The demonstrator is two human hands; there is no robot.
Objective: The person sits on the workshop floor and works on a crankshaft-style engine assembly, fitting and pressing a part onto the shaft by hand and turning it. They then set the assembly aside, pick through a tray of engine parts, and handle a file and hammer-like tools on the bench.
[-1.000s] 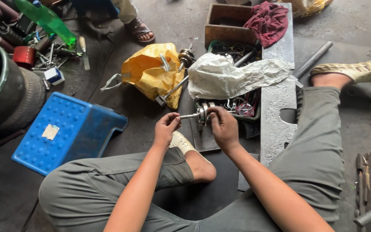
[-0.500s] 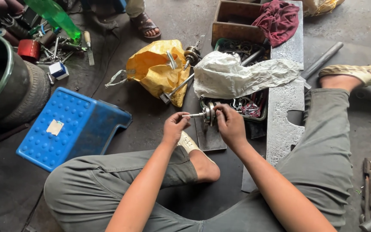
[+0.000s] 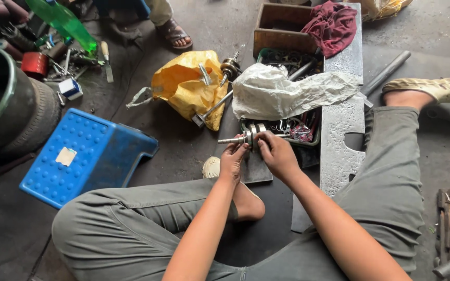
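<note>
I sit on the floor with both hands around a small metal crankshaft [image 3: 247,137], a shaft with round discs at its middle. My left hand [image 3: 233,160] grips the shaft from below near the discs, its stub end pointing left. My right hand [image 3: 276,154] closes on the right side of the discs. The part is held just above a dark metal plate [image 3: 255,169] in front of my foot.
A tray of small parts [image 3: 298,130] lies under a white plastic bag [image 3: 282,92]. A yellow bag [image 3: 186,86] with tools, a blue plastic stool [image 3: 87,156], a steel slab [image 3: 342,119], a wooden box [image 3: 279,28], a tyre [image 3: 24,117] and another person's sandalled foot [image 3: 172,32] surround me.
Both hands keep hold of the crankshaft and have shifted slightly on it. The view has drifted a little; nothing else has moved.
</note>
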